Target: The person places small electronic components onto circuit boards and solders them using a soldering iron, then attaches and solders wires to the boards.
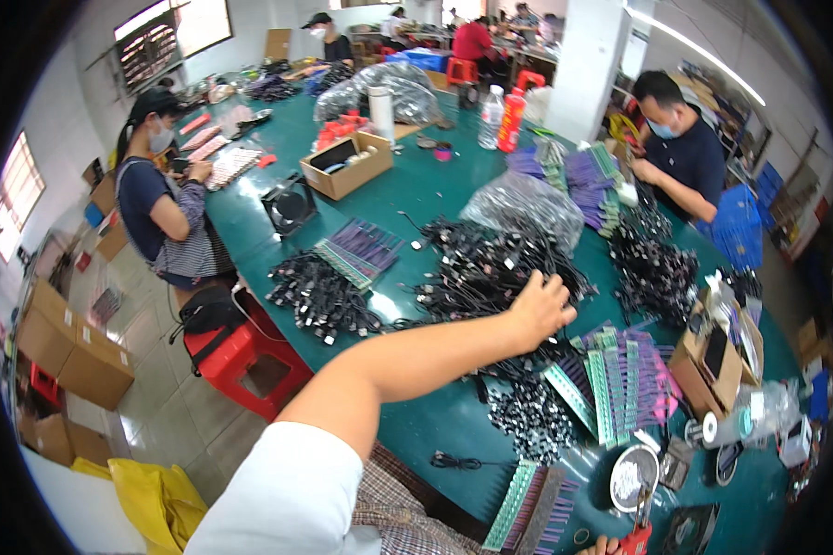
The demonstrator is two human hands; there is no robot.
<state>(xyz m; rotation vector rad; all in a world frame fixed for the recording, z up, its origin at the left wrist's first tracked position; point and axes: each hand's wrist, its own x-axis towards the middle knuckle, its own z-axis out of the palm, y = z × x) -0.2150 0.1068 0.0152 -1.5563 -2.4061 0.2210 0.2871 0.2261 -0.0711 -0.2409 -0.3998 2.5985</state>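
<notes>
Over green table [416, 199], left hand [539, 310] on one black cable heap [491, 268], grip unclear.

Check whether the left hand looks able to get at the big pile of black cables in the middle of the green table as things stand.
Probably yes. The left hand is stretched out with spread fingers at the near edge of the pile of black cables, with nothing lying between them on the green table.

Your green table [416, 199] carries heaps of black cables [491, 264], with another pile [319, 296] near its left edge. You also have purple-and-green card packs [620, 375], an open cardboard box [347, 162], clear plastic bags [523, 203], 2 bottles [502, 118] and a round tin [634, 476] on it.
</notes>
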